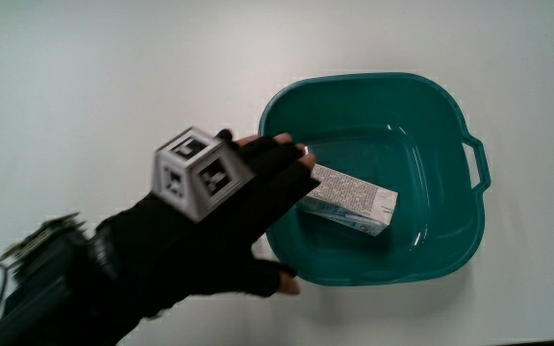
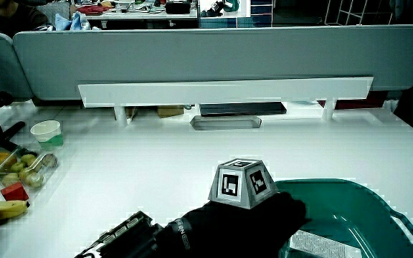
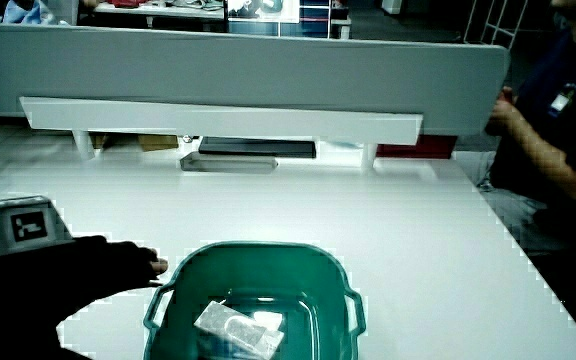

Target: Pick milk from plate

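Observation:
A milk carton [image 1: 352, 199] lies on its side in a teal plastic basin [image 1: 450, 125]; both side views show the carton [image 2: 321, 244] [image 3: 238, 329] in the basin [image 2: 378, 208] [image 3: 268, 258]. The hand [image 1: 248, 207] in its black glove hovers over the basin's rim, fingers spread and holding nothing, fingertips reaching over the carton's end. The patterned cube [image 1: 198, 171] sits on the hand's back. In both side views the hand [image 2: 242, 218] [image 3: 88, 275] is beside the basin's rim.
A low grey partition [image 2: 214, 50] with a white shelf stands at the table's edge. In a side view a small cup [image 2: 46, 133], a fruit container [image 2: 21, 166] and a banana [image 2: 2, 208] stand near the table's edge.

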